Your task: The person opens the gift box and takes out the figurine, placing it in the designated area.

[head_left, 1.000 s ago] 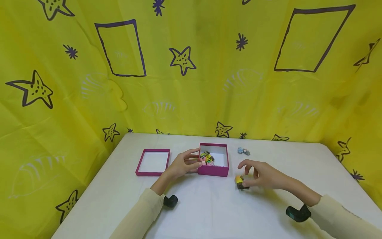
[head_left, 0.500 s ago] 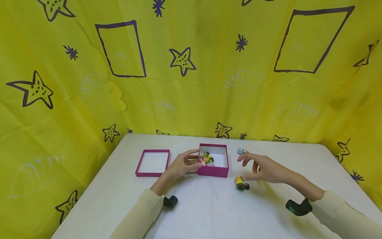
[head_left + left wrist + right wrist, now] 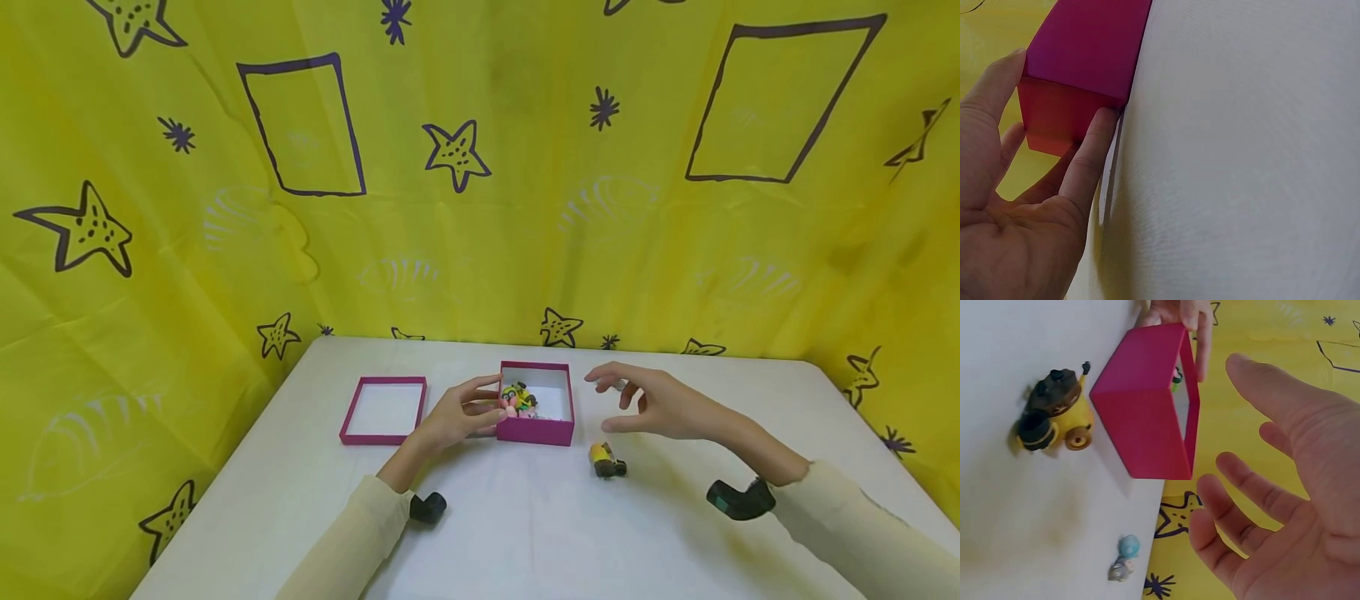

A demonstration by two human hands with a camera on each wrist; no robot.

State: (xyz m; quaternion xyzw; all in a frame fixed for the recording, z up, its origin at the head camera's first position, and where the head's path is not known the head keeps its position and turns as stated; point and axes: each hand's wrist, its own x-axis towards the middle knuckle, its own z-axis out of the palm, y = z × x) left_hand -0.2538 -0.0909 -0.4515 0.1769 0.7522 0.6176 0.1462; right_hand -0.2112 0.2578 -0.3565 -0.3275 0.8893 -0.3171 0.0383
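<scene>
On the white table stands a magenta box (image 3: 536, 431), its white inside holding several small toy figures (image 3: 519, 398) in yellow, green and pink. My left hand (image 3: 453, 413) touches the box's left end wall with extended fingertips, one low near the table in the left wrist view. The right hand (image 3: 658, 405) hovers to the right of the box, fingers bent loosely and apart, holding nothing. Below it a yellow and dark brown toy figure (image 3: 604, 461) lies on the table. A small blue and grey toy (image 3: 1124, 557) lies farther back, mostly hidden by the right fingers in the head view.
A shallow magenta lid (image 3: 383, 438) with a white inside lies left of the box. Behind the table hangs a yellow curtain (image 3: 480, 242) printed with stars and frames. A black wrist camera (image 3: 741, 500) sits on the right sleeve.
The right hand has risen away from the yellow and brown figure and moved back toward the blue and grey toy, now covering most of it. Left hand and box stay put.
</scene>
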